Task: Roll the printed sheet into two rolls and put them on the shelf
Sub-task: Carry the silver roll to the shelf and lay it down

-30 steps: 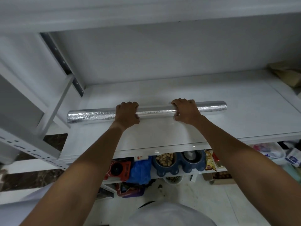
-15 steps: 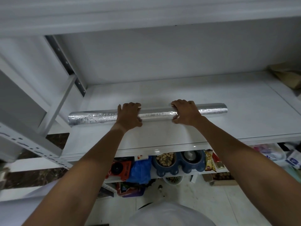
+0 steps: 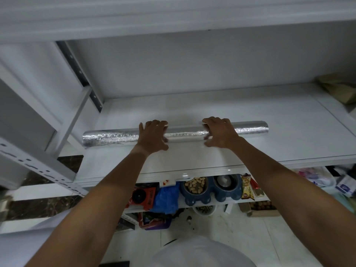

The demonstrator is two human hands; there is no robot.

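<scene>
A long silver patterned roll [image 3: 111, 138] lies crosswise on the white shelf [image 3: 289, 143], near its front. My left hand [image 3: 152, 136] rests on top of the roll left of its middle, fingers spread over it and thumb in front. My right hand [image 3: 221, 134] rests on the roll right of the middle in the same way. Both ends of the roll stick out past my hands. I see only this one roll.
A brown paper bag [image 3: 339, 87] sits at the shelf's back right corner. A grey upright post [image 3: 81, 74] stands at the back left. Below the shelf's front edge are a blue double pet bowl [image 3: 210, 187], snack packets and a blue bag [image 3: 165, 197].
My fingers were curled tight round the roll; now they are spread and looser on it. The roll has stayed in about the same place on the shelf.
</scene>
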